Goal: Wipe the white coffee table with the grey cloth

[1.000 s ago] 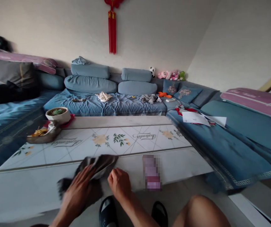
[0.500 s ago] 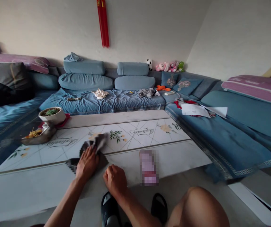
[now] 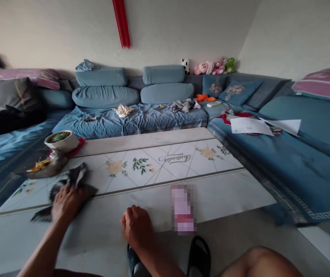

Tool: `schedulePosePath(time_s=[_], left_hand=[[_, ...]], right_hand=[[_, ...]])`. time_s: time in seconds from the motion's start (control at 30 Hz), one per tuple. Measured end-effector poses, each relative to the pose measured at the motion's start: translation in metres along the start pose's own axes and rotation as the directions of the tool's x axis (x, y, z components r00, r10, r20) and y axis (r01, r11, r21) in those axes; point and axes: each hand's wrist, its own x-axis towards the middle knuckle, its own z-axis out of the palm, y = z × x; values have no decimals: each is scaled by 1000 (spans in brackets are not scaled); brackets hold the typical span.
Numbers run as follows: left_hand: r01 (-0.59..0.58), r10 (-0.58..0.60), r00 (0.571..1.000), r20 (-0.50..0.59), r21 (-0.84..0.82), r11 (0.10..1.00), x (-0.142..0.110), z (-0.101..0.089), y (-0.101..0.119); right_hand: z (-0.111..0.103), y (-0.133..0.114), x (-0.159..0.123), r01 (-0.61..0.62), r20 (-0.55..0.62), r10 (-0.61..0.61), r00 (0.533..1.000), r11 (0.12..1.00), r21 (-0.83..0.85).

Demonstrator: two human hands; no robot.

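My left hand (image 3: 67, 203) presses down on a dark grey cloth (image 3: 80, 177) with a zigzag edge, its fingers bunched into the fabric. The cloth lies crumpled on the left part of a white table (image 3: 142, 194) printed with flowers and lettering. At the near edge of the table rests my right hand (image 3: 137, 225), closed in a fist; nothing shows in it. To the right of that fist is a pink, pixelated oblong object (image 3: 183, 207) by the table's near edge.
A glassy bowl with yellowish scraps (image 3: 45, 167) and a white succulent pot (image 3: 62, 141) stand at the table's left end. Behind runs a blue sofa (image 3: 165, 121) with clothes on it. White papers (image 3: 251, 126) lie on its right section.
My left hand has swept the cloth leftward across the table, toward the bowl. My right fist stays near the table edge. The view has shifted slightly.
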Motion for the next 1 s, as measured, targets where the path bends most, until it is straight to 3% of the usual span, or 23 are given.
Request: schedulePosePath(time_s=[0.07,0.13,0.2,0.23,0.27,0.33,0.4,0.43,0.5,0.53,0.57,0.63,0.7,0.83,0.93,1.0], left_hand=[[-70,75,996,42,-104,992,23,-16,88],[-234,246,969,30,-217,948,29,-25,165],[-373,390,921,6,-280,885,14,-26,211],[-429,449,894,-2,-296,853,0,-22,218],[-479,500,866,-14,-309,821,-17,-15,213],[-554,570,820,-57,-329,765,-51,2,172],[-546,548,831,-101,-338,767,-76,22,103],[-498,491,864,-112,-338,799,-81,30,65],[-346,328,938,-111,-328,879,-74,41,-3],[-266,245,964,-107,-316,911,-63,43,-25],[-195,173,980,-99,-295,935,-47,43,-38],[-88,72,994,-78,-233,969,-5,38,-31],[-50,43,998,-44,-166,985,41,28,13],[-160,163,987,4,-171,972,109,7,157],[-338,342,939,-34,-269,902,104,-6,245],[-471,477,876,-70,-336,816,71,-10,271]], right_hand=[[-1,0,0,-6,-5,6,1000,1000,-7],[-3,0,0,-10,-16,10,1000,1000,1],[-6,1,0,-10,-34,10,999,1000,16],[-7,1,0,-12,-45,13,999,1000,24],[-8,1,-1,-14,-56,16,998,999,32],[-9,0,-1,-25,-73,28,997,999,41],[-8,-2,-2,-26,-95,31,995,999,45],[-8,-3,-2,-25,-104,29,994,999,44],[-7,-6,-4,-18,-103,22,994,999,34],[-7,-7,-5,-10,-95,12,995,1000,29],[-7,-8,-5,-6,-83,8,997,1000,24],[-8,-9,-7,-9,-70,10,998,1000,26],[-9,-10,-6,-20,-72,23,997,999,40],[-5,-8,-1,-7,-76,9,997,1000,25],[-3,-2,1,19,-99,-18,995,1000,7],[-7,2,0,11,-129,-6,992,999,36]])
